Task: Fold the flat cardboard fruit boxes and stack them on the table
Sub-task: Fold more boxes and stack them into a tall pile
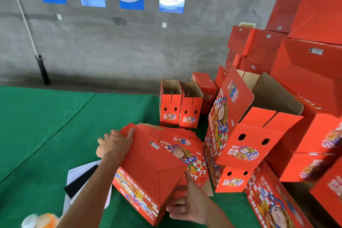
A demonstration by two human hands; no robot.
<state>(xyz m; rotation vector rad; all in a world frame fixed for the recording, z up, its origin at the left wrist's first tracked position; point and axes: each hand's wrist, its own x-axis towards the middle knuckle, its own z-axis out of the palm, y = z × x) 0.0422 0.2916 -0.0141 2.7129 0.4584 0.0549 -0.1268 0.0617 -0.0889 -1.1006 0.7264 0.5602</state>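
Cloth (46, 126), green, covers the table left of the box (149, 168) I am folding. Papers (77, 177) and a black slab (81, 181) lie just left of that box, under my left forearm. My left hand (112, 144) lies on the box's far top corner, its grip loose, fingers spread flat on the cardboard. My right hand (187, 203) holds the box's near right edge, thumb up against a flap. Behind the box lies a pile of flats (177, 139). Right of it, folded boxes (246, 142) stand stacked in a heap toward the wall (111, 46).
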